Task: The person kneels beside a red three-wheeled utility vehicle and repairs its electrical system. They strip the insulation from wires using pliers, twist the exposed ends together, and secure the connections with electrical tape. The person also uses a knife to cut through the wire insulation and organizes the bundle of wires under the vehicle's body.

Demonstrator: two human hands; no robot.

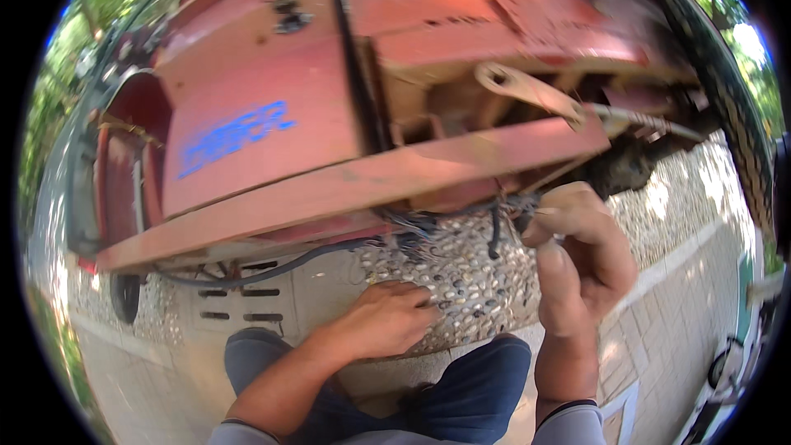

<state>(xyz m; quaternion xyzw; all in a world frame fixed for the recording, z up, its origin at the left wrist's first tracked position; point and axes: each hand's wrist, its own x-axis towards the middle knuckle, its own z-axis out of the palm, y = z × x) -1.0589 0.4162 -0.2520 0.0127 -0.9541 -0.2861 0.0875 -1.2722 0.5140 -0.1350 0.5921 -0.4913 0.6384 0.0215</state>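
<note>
My right hand (587, 259) is raised beside the lower edge of a red vehicle body (272, 115). Its fingers are curled, with thumb and forefinger close together next to a tangle of thin wires (517, 204). Whether a wire is between the fingertips is too blurred to tell. Lower down, my left hand (394, 317) is closed above the pebbled ground, in front of my knees. Its curled fingers hide whatever they may hold. Between the hands hangs a bundle of frayed wire ends (412, 235), joined to a dark cable (305, 262) running left under the red frame rail (354, 181).
A red lever with a holed end (527, 91) juts out above the rail. At the right stands a large black tyre (717, 74). Below lie a slotted drain cover (243, 305), pebbled paving (470, 280) and brick paving (659, 313). A parked two-wheeler (729, 371) shows at lower right.
</note>
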